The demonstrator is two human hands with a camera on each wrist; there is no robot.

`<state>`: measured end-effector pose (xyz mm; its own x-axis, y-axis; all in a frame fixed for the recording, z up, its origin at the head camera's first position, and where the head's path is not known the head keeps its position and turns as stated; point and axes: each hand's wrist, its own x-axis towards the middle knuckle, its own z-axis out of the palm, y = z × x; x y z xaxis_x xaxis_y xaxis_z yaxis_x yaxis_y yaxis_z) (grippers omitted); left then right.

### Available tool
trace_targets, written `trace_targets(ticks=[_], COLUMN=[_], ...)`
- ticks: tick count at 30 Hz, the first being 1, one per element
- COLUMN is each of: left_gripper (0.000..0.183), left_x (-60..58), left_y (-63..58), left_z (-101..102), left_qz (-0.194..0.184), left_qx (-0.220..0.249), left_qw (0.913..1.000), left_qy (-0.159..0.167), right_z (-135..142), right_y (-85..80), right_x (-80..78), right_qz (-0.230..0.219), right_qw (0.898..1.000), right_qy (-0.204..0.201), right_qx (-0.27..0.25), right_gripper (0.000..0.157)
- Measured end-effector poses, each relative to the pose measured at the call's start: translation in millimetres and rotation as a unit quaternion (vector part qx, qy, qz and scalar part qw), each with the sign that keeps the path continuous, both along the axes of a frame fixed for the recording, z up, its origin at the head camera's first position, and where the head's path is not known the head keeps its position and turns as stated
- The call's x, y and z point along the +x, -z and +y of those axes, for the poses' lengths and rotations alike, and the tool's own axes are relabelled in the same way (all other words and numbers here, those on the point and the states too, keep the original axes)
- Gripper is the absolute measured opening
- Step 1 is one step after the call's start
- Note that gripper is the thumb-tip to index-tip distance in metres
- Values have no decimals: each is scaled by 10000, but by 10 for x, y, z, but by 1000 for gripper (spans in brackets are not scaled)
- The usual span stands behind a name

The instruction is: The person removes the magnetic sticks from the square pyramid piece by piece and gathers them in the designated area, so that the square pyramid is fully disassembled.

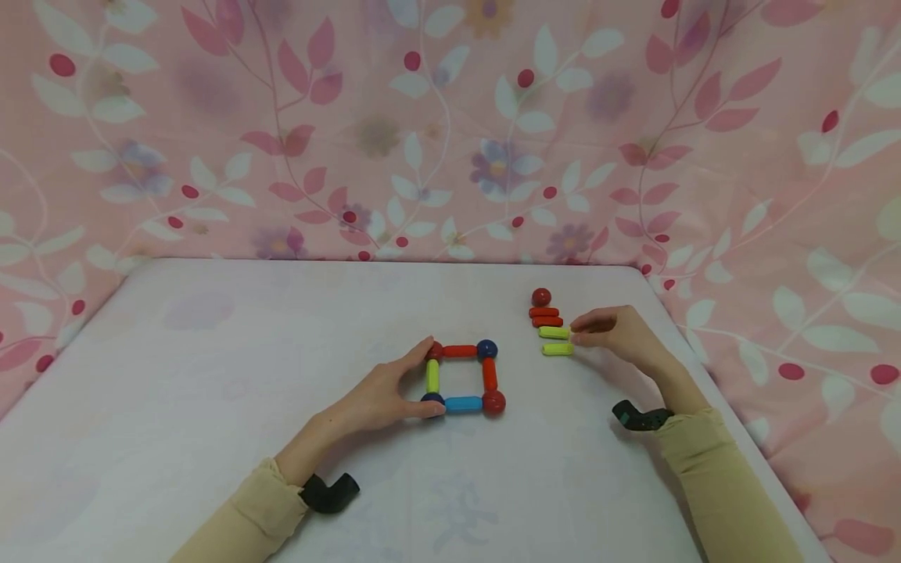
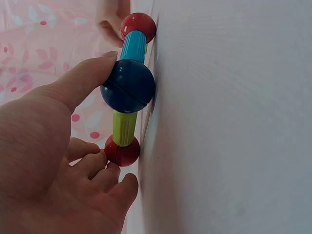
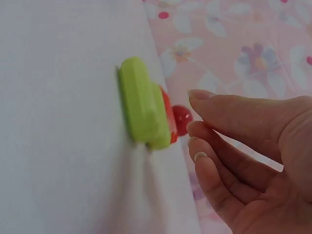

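A square of toy magnetic rods and balls lies on the table, with two red rods, a light blue rod (image 1: pixel 463 404) and a yellow-green rod (image 1: pixel 432 377) between red and dark blue corner balls. My left hand (image 1: pixel 373 401) holds its left side, thumb on the near dark blue ball (image 2: pixel 128 87) and fingers at the far-left red ball (image 2: pixel 122 152). To the right, my right hand (image 1: pixel 626 342) is beside the right ends of two loose yellow-green rods (image 1: pixel 554 333). Its thumb and fingers are bent with nothing between them in the right wrist view.
Beyond the loose yellow-green rods lie two red rods (image 1: pixel 545 317) and a red ball (image 1: pixel 541 297), in a column. The table (image 1: pixel 281 313) has a white cover. A pink floral curtain (image 1: pixel 450 156) hangs behind it and along its sides. Each wrist wears a dark band.
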<state>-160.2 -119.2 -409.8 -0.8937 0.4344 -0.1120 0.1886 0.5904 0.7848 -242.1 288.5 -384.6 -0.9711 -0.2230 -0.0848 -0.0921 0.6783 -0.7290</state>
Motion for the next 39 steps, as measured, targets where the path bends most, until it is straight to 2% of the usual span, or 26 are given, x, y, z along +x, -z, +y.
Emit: trace_targets(ticks=[4,11,15,21,29,33,39], left_gripper=[102,102,102,102,103,103,103], left_x=[7,4,-2,-8,-16,-12,-11], left_y=[7,21,29,24,10,-1,-5], left_z=[-12,-14,-2,13,-2,-4,-1], left_qz=[18,86,49,1,93,79,60], left_qx=[-8,38,38,45,-8,-21,-7], left_qw=[10000,10000,10000,10000,9999,10000,10000], left_qy=[-7,32,49,61,41,42,46], right_z=[-241,-802,-1048,-1250,-1274,-1311,-1365], right_y=[-120,-303,-326,-140,111,154,161], right_x=[66,95,69,20,-26,-8,24], right_qz=[345,986,1142,873,244,126,175], right_qw=[9992,9905,9876,9902,9898,9903,9924], right_qy=[-52,-858,-977,-1071,-1363,-1344,-1155], right_qx=[-169,-419,-463,-220,342,329,379], right_gripper=[38,26,24,30,34,33,31])
